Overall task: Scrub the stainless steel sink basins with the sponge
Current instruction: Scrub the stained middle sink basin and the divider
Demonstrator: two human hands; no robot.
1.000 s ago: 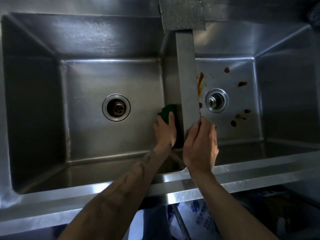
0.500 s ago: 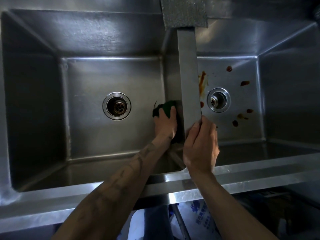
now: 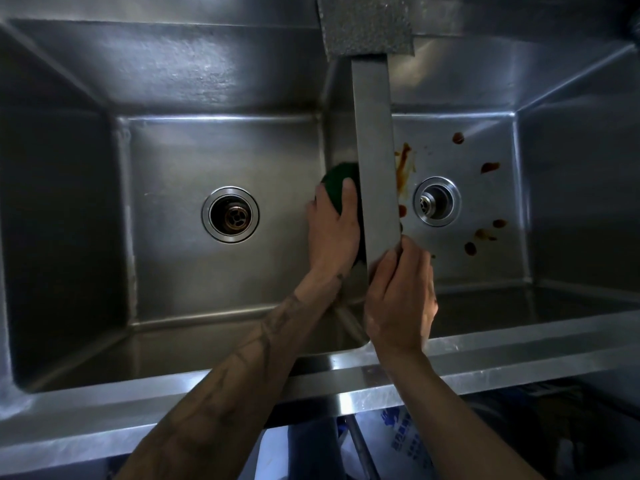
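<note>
Your left hand [image 3: 334, 230] is curled round the green sponge [image 3: 337, 178], thumb over its near face, and presses it flat against the divider-side wall of the left basin [image 3: 173, 254]. Compared with a second ago, hand and sponge have slid farther along that wall, away from you; the sponge now sits level with the left drain [image 3: 230, 214] or a little beyond it, where before it was nearer the front. Your right hand [image 3: 400, 296] has not shifted: its fingers are wrapped over the near end of the divider [image 3: 375, 150] between the two basins and grip it, just beside your left wrist. The right basin [image 3: 571, 202] looks as it did earlier, with reddish-brown stains [image 3: 403, 168] smeared close to the divider and more spots scattered around the right drain [image 3: 437, 201]; the sponge is not touching any of them. Your forearms cross the front rim [image 3: 485, 355]. A grey pad [image 3: 365, 24] lies on the far end of the divider, and a printed bag [image 3: 398, 434] shows below the rim, its lettering too blurred to read.
</note>
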